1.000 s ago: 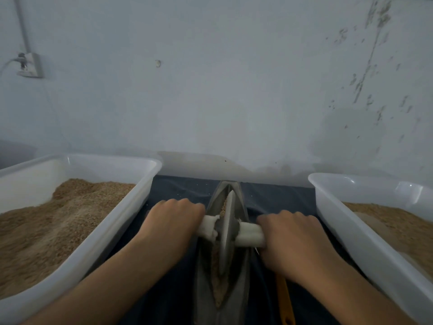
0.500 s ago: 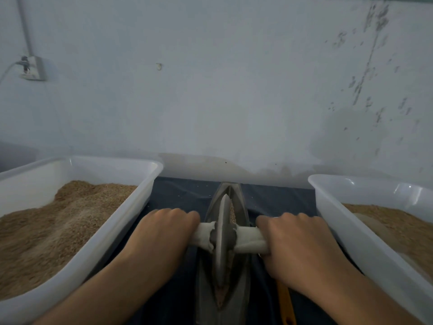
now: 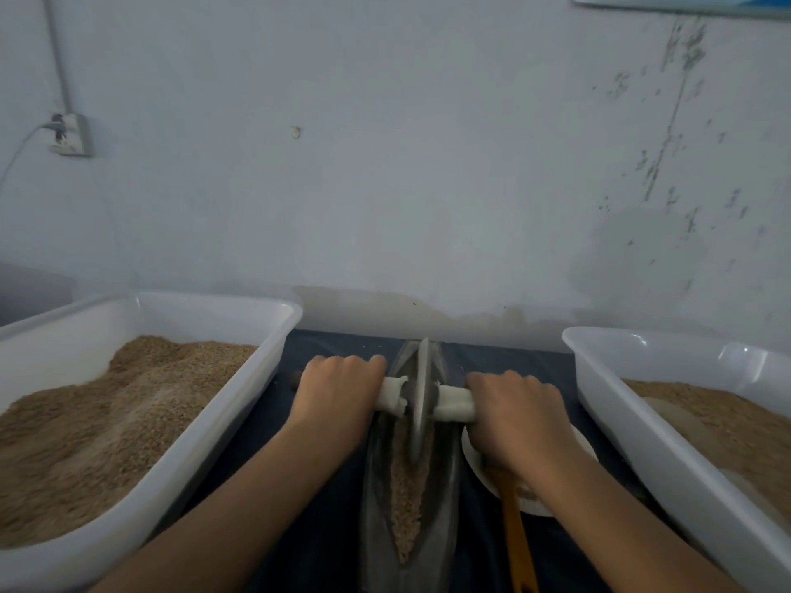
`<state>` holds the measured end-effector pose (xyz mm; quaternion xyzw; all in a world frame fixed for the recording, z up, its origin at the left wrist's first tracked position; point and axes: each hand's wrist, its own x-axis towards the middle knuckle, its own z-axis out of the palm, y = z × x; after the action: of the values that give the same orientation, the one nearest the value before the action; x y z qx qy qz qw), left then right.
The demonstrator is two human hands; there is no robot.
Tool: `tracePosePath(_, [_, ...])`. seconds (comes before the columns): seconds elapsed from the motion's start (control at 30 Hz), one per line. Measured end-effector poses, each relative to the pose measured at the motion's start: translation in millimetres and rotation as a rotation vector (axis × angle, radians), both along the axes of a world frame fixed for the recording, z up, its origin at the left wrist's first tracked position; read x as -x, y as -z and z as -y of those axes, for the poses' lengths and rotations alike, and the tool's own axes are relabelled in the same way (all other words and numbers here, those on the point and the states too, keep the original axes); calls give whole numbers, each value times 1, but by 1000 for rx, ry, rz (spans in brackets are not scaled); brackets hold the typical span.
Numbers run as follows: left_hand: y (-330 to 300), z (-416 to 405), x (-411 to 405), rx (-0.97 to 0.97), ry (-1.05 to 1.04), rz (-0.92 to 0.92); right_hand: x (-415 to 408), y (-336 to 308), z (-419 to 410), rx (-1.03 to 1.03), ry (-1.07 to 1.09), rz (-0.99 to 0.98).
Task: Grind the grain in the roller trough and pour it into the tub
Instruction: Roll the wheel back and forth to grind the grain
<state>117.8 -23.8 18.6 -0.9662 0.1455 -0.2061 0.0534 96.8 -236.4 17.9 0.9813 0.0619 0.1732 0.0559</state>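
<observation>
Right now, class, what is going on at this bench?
A person is grinding grain. The left hand and right hand each grip one end of the white handle running through a metal roller disc, which stands in the narrow trough. Grain lies along the trough. White tubs sit either side, left tub and right tub, both holding grain.

Wheel pushed to the far end of the trough

Both hands, left hand (image 3: pixel 338 395) and right hand (image 3: pixel 518 415), now sit farther up the trough (image 3: pixel 372 485) than a second ago; the wheel (image 3: pixel 421 400) stands near its far tip; more grain (image 3: pixel 406 494) lies exposed behind it; a white plate (image 3: pixel 475 460) shows beside the trough.
</observation>
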Motion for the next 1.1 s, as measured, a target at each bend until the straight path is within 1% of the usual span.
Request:
tracePosePath(0.13, [2, -21, 36, 53, 121, -36, 37, -1, 4, 46, -79, 31])
tracePosePath(0.27, [7, -33, 58, 29, 141, -33, 61, -8, 3, 85, -118, 29])
tracePosePath(0.33, [7, -31, 52, 47, 131, -38, 56, -8, 1, 92, -99, 16])
tracePosePath(0.43, [4, -19, 27, 81, 83, -61, 29, -5, -1, 55, -29, 30])
tracePosePath(0.6, [-5, 6, -11, -23, -33, 1, -17, -4, -1, -23, 41, -42])
tracePosePath(0.7, [-4, 3, -3, -33, -13, -13, -6, 1, 2, 0, 7, -13])
tracePosePath(0.8, [-3, -15, 26, -7, 51, -98, 26, 3, 5, 35, -89, 53])
tracePosePath(0.9, [-4, -31, 53, -45, 70, -81, 54, -3, 7, 79, -161, 40])
tracePosePath(0.97, [-2, -33, 58, -63, 42, -97, 57, -6, 8, 109, -155, 32])
tracePosePath(1.1, [-2, -21, 35, 28, 0, -176, 28, -10, -2, 83, -58, 34])
